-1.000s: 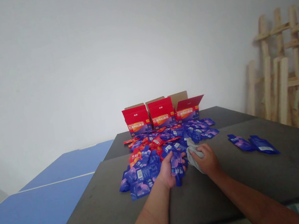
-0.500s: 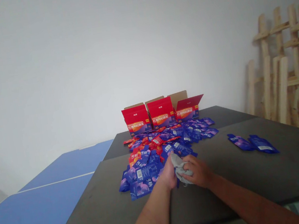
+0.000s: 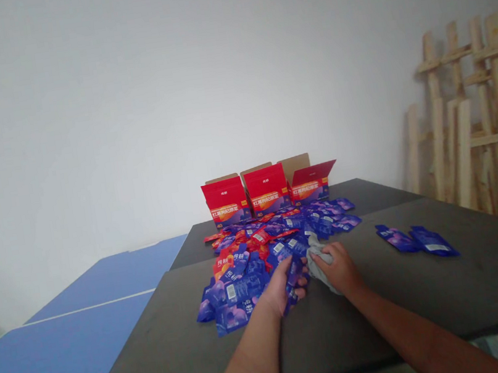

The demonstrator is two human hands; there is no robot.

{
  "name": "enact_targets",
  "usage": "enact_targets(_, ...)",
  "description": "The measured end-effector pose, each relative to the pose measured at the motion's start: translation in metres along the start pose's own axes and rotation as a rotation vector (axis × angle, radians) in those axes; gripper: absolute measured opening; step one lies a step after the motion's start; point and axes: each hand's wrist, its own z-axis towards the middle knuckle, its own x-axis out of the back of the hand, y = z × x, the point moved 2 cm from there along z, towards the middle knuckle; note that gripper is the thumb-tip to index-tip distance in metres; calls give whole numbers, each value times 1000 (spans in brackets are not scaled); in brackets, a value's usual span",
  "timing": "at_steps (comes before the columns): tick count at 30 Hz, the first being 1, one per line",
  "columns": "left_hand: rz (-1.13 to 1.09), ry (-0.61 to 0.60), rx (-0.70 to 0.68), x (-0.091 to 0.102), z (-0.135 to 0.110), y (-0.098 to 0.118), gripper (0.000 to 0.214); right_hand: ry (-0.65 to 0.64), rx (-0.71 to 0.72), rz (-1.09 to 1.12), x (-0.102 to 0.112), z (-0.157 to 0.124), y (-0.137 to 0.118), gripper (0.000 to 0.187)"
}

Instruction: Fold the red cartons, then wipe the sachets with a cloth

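Observation:
My left hand (image 3: pixel 279 291) is closed around a blue-purple pouch (image 3: pixel 293 272), held just above the dark table. Fingers wrap its right side, and the pouch is tilted. Close by on the right, my right hand (image 3: pixel 341 267) grips a crumpled grey cloth (image 3: pixel 320 260), part of which hangs below the fingers. A small gap separates the cloth from the held pouch. Beside my left hand lies a loose heap of blue pouches (image 3: pixel 245 288), with red pouches (image 3: pixel 261 236) mixed in farther back.
Three open red boxes (image 3: pixel 267 191) stand in a row behind the heap. Two blue pouches (image 3: pixel 432 241) lie apart on the right of the dark table (image 3: pixel 368 330). A blue table (image 3: pixel 123 317) adjoins on the left. Wooden frames (image 3: pixel 460 130) lean on the wall at right.
The cloth was pressed between both hands; now my right hand has drawn it away to the right. The pouch in my left hand has come into clear view.

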Motion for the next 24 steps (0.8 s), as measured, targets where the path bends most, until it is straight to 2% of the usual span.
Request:
enact_targets(3,-275,-40,-68,3,-1,10,34,-118,78,-91,-7,-8,-1,23)
enact_targets(5,-366,-55,-105,6,-1,14,28,-158,159,-141,-9,-13,-7,37)
enact_targets(8,-390,-56,-141,9,2,12,18,-198,341,-126,-7,-20,-22,62)
enact_targets(11,-329,-49,-220,6,7,8,16,-275,525,-57,-4,-22,-32,66)
enact_targets(15,-245,-66,-290,-4,11,0,18,-249,560,32,1,-19,-30,62)
enact_targets(20,-242,-24,-273,-9,12,-10,26,-278,614,24,3,-19,-28,68)
enact_targets(24,-182,15,-278,-9,12,-14,27,-186,599,-15,3,-17,-29,47)
